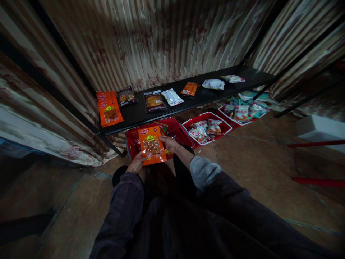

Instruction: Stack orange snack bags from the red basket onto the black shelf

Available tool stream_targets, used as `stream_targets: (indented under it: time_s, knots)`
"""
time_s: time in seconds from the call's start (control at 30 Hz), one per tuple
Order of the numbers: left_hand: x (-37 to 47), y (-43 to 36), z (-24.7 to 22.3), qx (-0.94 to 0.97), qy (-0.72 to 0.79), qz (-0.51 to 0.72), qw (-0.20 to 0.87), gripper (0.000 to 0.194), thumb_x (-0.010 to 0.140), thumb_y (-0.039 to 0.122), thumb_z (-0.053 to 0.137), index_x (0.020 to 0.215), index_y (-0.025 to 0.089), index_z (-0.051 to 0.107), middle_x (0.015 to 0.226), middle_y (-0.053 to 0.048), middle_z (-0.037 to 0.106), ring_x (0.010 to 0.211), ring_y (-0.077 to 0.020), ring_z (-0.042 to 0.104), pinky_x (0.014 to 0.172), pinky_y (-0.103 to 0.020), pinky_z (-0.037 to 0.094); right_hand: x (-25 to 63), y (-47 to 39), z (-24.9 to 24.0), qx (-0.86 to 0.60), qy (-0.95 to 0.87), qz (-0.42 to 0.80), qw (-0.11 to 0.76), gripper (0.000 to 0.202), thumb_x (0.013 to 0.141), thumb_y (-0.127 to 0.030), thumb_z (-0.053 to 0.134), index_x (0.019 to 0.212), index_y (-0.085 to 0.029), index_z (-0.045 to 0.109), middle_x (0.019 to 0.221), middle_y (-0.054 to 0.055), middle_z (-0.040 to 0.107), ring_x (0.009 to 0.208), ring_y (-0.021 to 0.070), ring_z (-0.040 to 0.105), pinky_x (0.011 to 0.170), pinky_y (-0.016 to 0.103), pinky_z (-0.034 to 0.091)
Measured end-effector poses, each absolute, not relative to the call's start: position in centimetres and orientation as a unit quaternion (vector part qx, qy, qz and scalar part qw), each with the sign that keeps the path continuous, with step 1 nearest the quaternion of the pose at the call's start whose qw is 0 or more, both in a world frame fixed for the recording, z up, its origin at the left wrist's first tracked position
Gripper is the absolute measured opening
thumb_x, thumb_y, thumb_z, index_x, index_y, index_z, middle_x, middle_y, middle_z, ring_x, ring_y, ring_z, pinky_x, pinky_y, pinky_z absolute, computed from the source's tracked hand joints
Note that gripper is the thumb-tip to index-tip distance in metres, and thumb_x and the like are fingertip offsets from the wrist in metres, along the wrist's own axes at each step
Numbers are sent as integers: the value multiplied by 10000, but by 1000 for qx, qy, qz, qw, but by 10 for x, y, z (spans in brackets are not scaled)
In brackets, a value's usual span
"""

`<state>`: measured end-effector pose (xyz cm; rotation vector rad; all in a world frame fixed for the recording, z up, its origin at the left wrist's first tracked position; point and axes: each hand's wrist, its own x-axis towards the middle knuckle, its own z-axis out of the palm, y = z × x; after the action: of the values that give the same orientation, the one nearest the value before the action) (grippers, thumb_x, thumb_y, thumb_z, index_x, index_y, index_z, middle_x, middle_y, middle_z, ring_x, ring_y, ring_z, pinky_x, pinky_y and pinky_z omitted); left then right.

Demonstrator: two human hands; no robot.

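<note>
An orange snack packet [152, 146] with a clear window showing brown sticks is held up between both hands. My left hand [136, 162] pinches its lower left edge, while my right hand [169, 142] grips the upper right edge. Behind and below the packet is a red basket [183, 133] with several packets inside, partly hidden by it. A similar orange packet [110, 109] lies at the left end of the black shelf [129, 118].
Along the shelf lie a dark brown packet [127, 96], a brown-and-yellow packet [154, 101], a striped white packet [172, 97], a small orange packet [190, 89] and whitish packets [213, 84]. Two more filled baskets [229, 126] stand on the tiled floor. Red bars [318, 182] are at right.
</note>
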<state>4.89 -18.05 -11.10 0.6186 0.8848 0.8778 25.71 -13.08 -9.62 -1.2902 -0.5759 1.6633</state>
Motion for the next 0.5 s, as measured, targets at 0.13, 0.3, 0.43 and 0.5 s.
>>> stream_targets:
  time_s: [0.13, 0.3, 0.43, 0.5]
  knots:
    - [49, -178, -114, 274, 416, 440, 747, 419, 474, 37, 723, 863, 171, 647, 849, -40, 709, 895, -209, 658, 826, -315, 499, 263, -149, -97, -471, -246, 745, 402, 301, 672, -133, 746, 931, -193, 605, 865, 33, 724, 724, 160, 678, 662, 283, 549]
    - [49, -174, -118, 257, 429, 464, 731, 431, 464, 37, 723, 864, 170, 635, 842, -35, 705, 908, -201, 655, 852, -317, 490, 273, -169, -104, -443, -277, 778, 349, 343, 625, -69, 746, 926, -183, 628, 847, 27, 717, 700, 131, 675, 634, 232, 551]
    - [50, -173, -119, 261, 430, 460, 732, 451, 474, 52, 734, 894, 181, 634, 845, -31, 706, 914, -203, 654, 849, -326, 493, 275, -171, -110, -464, -274, 764, 355, 339, 624, -25, 704, 916, -187, 650, 770, 9, 711, 651, 125, 666, 625, 234, 555]
    - [50, -174, -118, 265, 427, 456, 734, 474, 472, 55, 736, 918, 181, 637, 850, -32, 708, 911, -205, 655, 854, -331, 493, 275, -171, -112, -470, -283, 755, 357, 335, 624, -35, 703, 922, -182, 658, 771, 15, 714, 639, 122, 663, 613, 227, 551]
